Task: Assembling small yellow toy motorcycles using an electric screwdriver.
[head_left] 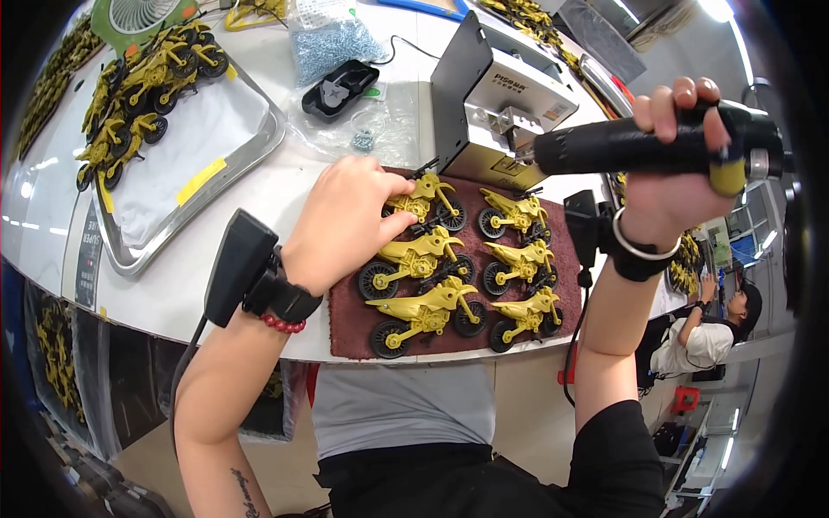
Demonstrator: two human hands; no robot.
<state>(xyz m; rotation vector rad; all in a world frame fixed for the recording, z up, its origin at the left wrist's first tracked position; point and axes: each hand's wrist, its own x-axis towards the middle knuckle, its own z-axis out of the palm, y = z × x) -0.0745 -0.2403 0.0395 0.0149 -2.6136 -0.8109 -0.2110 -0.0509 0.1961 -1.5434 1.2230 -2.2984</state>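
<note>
Several yellow toy motorcycles lie in two rows on a dark red mat at the table's near edge. My left hand rests fingers-down on the top-left motorcycle, pressing it against the mat. The middle-left motorcycle and the bottom-left one lie just below it. My right hand is raised above the mat's right side, wrapped around a black electric screwdriver with a yellow band near its rear; its tip points left toward a grey box-shaped machine.
A metal tray with a white cloth and several finished yellow motorcycles sits at the left. A bag of small screws and a black holder lie behind. A green fan stands far left. Another person sits at lower right.
</note>
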